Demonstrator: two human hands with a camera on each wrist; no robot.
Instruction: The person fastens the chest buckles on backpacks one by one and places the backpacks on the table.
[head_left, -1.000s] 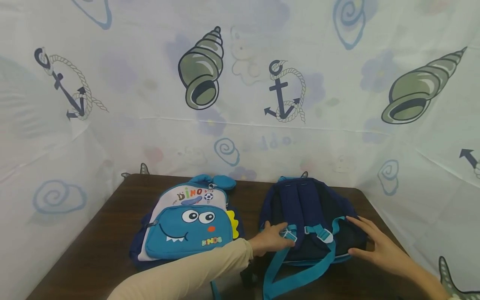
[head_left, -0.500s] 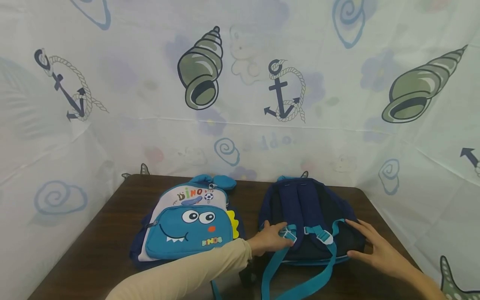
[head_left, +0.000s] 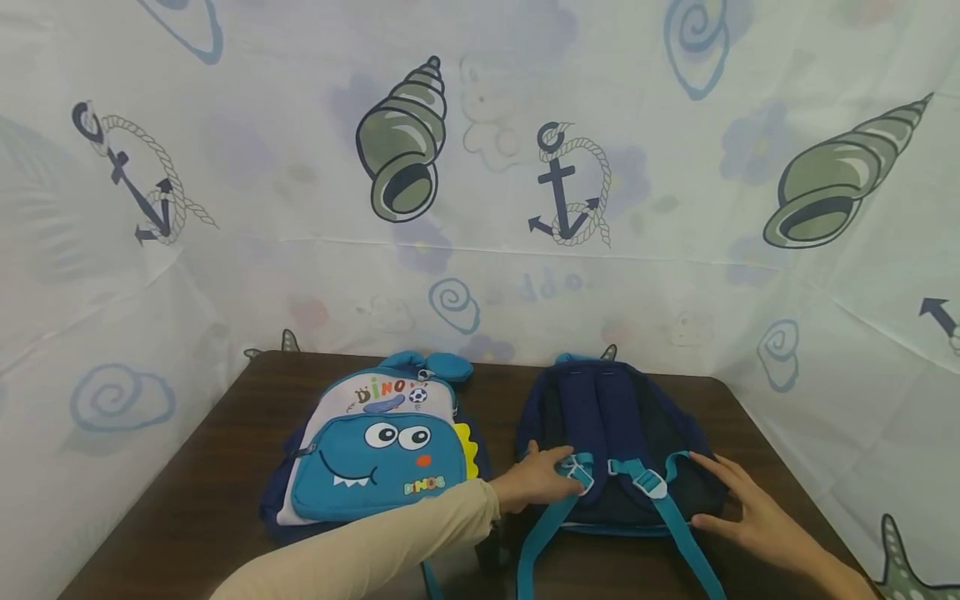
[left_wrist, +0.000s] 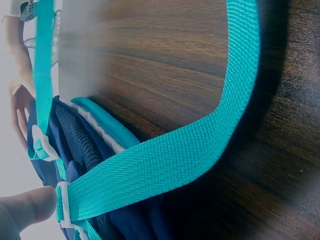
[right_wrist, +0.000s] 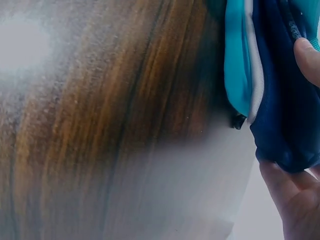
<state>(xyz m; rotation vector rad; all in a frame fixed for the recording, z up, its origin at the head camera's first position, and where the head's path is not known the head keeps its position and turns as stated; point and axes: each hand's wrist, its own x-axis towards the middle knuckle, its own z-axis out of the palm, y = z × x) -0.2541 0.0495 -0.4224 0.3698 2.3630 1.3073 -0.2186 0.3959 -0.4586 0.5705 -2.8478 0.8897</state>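
Note:
A navy backpack [head_left: 675,425] lies at the right of the table, its shoulder straps facing up. My left hand [head_left: 531,480] pinches the left turquoise strap [head_left: 542,527] at its white buckle [head_left: 580,475]; the left wrist view has the thumb [left_wrist: 35,204] against the buckle's edge. My right hand [head_left: 761,518] grips the bag's lower right side. In the right wrist view its thumb [right_wrist: 309,60] lies over the navy fabric [right_wrist: 280,100], with fingers at the bag's edge. From a second white buckle [head_left: 650,484], the right turquoise strap [head_left: 688,537] trails toward the table's front.
A blue and white dinosaur backpack [head_left: 378,467] lies face up on the left, beneath my left sleeve [head_left: 375,542]. The dark wooden table [head_left: 187,492] is surrounded by white cloth [head_left: 487,275] printed with shells and anchors.
The right strap's loose length has swung from a loop curving left to a line running down and right. Both hands stay nearly where they were.

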